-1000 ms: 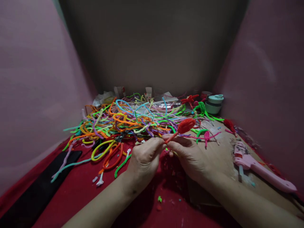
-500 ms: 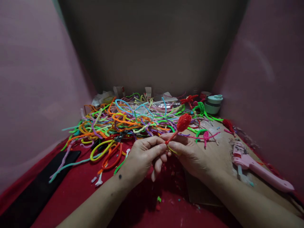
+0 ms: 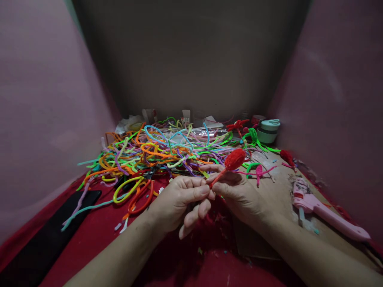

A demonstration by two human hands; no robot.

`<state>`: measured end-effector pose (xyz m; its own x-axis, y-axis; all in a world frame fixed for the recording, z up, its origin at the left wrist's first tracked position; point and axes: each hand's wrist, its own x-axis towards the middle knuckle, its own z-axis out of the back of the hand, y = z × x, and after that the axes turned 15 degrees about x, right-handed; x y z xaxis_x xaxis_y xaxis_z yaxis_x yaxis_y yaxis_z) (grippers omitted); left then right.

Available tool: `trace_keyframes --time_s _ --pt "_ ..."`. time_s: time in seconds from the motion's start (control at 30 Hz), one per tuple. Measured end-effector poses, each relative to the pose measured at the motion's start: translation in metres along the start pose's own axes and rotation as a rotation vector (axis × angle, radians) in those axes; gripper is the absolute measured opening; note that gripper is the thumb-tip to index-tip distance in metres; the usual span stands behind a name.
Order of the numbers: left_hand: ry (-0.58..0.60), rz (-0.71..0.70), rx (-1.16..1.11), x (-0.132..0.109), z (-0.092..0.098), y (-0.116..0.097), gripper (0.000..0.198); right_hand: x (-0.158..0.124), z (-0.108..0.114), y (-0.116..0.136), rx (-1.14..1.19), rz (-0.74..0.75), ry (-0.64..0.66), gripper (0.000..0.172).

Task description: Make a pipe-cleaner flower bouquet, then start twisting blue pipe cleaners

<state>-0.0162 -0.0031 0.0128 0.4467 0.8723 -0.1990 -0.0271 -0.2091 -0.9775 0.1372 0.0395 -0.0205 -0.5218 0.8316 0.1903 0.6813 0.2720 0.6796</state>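
Observation:
Both my hands meet at the centre, pinching a red pipe-cleaner piece (image 3: 233,160) with a fuzzy coiled head on a thin red stem. My left hand (image 3: 179,199) pinches the lower end of the stem between thumb and forefinger, its other fingers curled below. My right hand (image 3: 239,195) grips the stem just beside it, thumb on top. The fuzzy head points up and to the right, above my right hand. Behind the hands lies a big tangle of coloured pipe cleaners (image 3: 155,151).
A pink glue gun (image 3: 320,209) lies at the right on a brown board (image 3: 278,187). A mint round container (image 3: 268,130) stands at the back right. Red-handled pliers (image 3: 142,191) lie left of my hands. A black flat object (image 3: 44,243) lies on the red cloth (image 3: 98,247) at the left. Pink walls enclose both sides.
The fuzzy head swung up towards the left and back to the right. My left hand rotated, its lower fingers now uncurled and pointing down.

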Motion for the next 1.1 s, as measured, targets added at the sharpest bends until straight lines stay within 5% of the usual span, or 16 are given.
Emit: trace_keyframes --time_s 0.1,0.2,0.33,0.47,0.67,1.1 --pt "-0.231 -0.075 0.396 0.000 -0.006 -0.001 0.020 0.001 0.002 -0.004 0.011 0.038 -0.078 0.019" --pt "-0.516 -0.325 0.866 0.001 -0.008 0.006 0.011 0.002 0.004 -0.008 -0.002 0.085 -0.141 0.016" --pt "-0.642 -0.549 1.094 0.002 -0.007 0.015 0.013 0.002 0.003 -0.009 -0.109 0.107 -0.157 0.010" --pt "-0.613 -0.367 0.866 0.002 -0.010 0.009 0.014 0.003 0.005 -0.008 -0.137 0.059 -0.106 0.015" --pt "-0.414 -0.079 0.354 0.002 -0.013 -0.002 0.016 0.006 0.006 -0.007 -0.125 0.060 -0.036 0.014" --pt "-0.153 -0.029 0.009 0.000 -0.008 -0.001 0.023 0.004 0.005 -0.004 -0.063 0.006 -0.005 0.014"
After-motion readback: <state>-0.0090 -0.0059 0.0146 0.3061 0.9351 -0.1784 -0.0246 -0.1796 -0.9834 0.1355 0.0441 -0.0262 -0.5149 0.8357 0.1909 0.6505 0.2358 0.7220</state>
